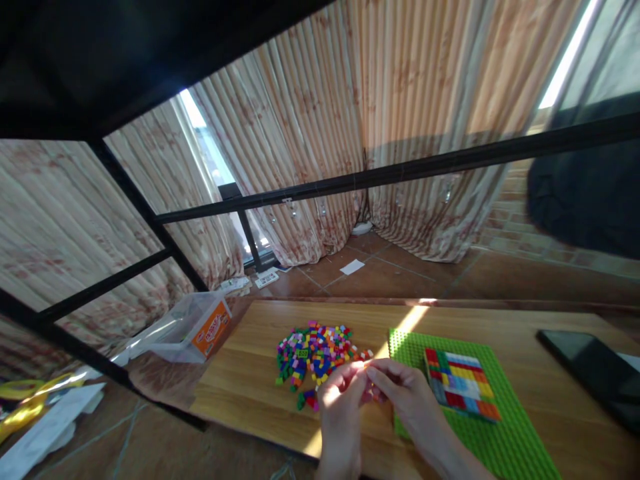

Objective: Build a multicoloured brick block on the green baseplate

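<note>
Bringing fingertips together, left hand (340, 400) and right hand (407, 390) meet over the wooden table (245, 380); cannot tell whether either grips a piece, fingers hide it. Loose bricks (323, 348), many colours, heaped just beyond and left of the hands. To their right, green baseplate (513, 437) bears a flat brick panel (463, 381). Dark flat device (590, 367) farther right.

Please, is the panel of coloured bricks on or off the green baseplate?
On: the brick panel lies inside the edges of the green baseplate, whose surface shows around it.
</note>
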Available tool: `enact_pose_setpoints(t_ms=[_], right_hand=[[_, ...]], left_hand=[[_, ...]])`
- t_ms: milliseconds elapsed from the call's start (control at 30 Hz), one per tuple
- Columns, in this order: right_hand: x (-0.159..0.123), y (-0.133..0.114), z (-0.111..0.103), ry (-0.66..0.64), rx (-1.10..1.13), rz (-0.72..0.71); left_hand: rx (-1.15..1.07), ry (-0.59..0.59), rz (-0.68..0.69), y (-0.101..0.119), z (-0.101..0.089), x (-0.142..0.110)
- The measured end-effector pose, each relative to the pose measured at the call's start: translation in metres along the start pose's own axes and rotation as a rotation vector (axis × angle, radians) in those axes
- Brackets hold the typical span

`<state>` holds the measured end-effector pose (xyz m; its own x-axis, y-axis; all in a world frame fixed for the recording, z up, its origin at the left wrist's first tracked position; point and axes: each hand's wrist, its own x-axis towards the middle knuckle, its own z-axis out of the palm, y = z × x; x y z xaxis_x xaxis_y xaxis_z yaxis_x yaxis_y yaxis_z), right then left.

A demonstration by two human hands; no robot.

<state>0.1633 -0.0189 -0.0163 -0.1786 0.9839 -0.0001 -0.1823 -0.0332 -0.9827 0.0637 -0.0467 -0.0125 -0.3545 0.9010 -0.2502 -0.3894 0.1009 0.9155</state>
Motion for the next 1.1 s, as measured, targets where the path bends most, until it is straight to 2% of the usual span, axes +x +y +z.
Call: enact_pose_setpoints(t_ms=[233, 300, 367, 467, 533, 633, 833, 1033, 1100], right_hand=[[-0.003, 0.001, 0.002, -0.052, 0.129, 0.095], [-0.002, 0.004, 0.003, -0.033, 0.105, 0.095], [0.002, 0.010, 0.000, 0.029, -0.078, 0.026], [0.007, 0.020, -0.008, 0.147, -0.535, -0.173], [0.009, 0.027, -0.012, 0.161, -0.772, -0.271], [0.010, 0.037, -0.015, 0.127, -0.993, -0.332], [0.010, 0.051, -0.014, 0.075, -1.153, -0.368], [0.008, 0.056, -0.016, 0.070, -1.177, -0.364], [0.007, 0.054, -0.018, 0.070, -1.168, -0.373]], left_hand=[[-0.029, -0.095, -0.003, -0.002, -0.008, 0.002], [-0.036, -0.083, -0.012, -0.006, -0.013, 0.007], [0.036, -0.014, 0.024, -0.011, -0.019, 0.014], [0.325, 0.094, 0.166, -0.017, -0.027, 0.024], [0.543, 0.126, 0.267, -0.019, -0.030, 0.029], [0.789, 0.146, 0.380, -0.019, -0.031, 0.031], [0.998, 0.088, 0.417, -0.024, -0.028, 0.031], [0.978, 0.101, 0.470, -0.026, -0.027, 0.032], [0.966, 0.143, 0.517, -0.022, -0.031, 0.032]])
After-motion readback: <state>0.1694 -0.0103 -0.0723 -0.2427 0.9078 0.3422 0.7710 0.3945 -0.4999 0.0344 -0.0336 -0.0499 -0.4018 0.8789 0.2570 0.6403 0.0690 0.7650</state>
